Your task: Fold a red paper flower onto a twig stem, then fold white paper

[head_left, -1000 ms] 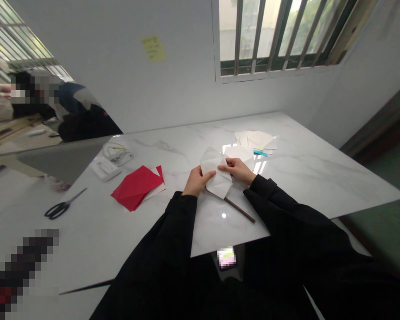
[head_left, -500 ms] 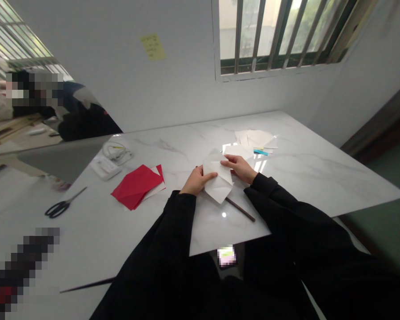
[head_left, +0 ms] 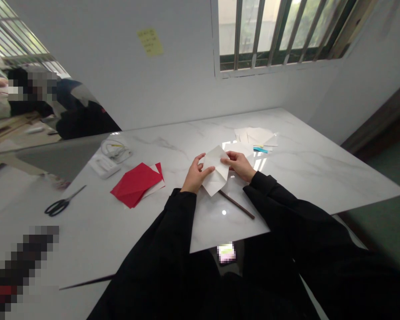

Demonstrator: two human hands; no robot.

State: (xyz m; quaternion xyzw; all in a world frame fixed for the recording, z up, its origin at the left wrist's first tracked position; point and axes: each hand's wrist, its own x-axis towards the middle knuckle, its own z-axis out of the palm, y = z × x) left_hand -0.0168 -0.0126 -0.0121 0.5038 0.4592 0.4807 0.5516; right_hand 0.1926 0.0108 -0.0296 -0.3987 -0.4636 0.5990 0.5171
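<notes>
- Head view, looking down over two black sleeves, with the left sleeve (head_left: 178,213) and right sleeve (head_left: 270,189) reaching in from the bottom of the frame.
- The folded white paper (head_left: 216,170) lies between the hands, a rough diamond whose long axis points away from the person, tilted slightly; its lower point sits closest to the body.
- The left hand (head_left: 196,174) grips the paper's left edge, with the fingers spread and the thumb pressing toward the middle.
- The right hand (head_left: 240,166) is curled narrowly over the upper right edge. It sits a little farther out than the left hand, and both touch the paper.
- A thin dark rod (head_left: 236,205) lies on the marble-patterned surface (head_left: 306,178), just below the paper and nearer the right hand.
- Beyond the right hand are a loose white sheet (head_left: 238,149), a stack of white paper (head_left: 255,135) and a blue strip (head_left: 260,150).
- Left of the left hand lies folded red paper (head_left: 133,185) with white paper (head_left: 155,186) under it; farther left are black-handled scissors (head_left: 62,205).
- Past those are a white box (head_left: 104,167) and a coiled white cable (head_left: 116,151).
- Farthest away, a yellow sticky note (head_left: 150,42) and a barred window (head_left: 280,31) sit on the wall.
</notes>
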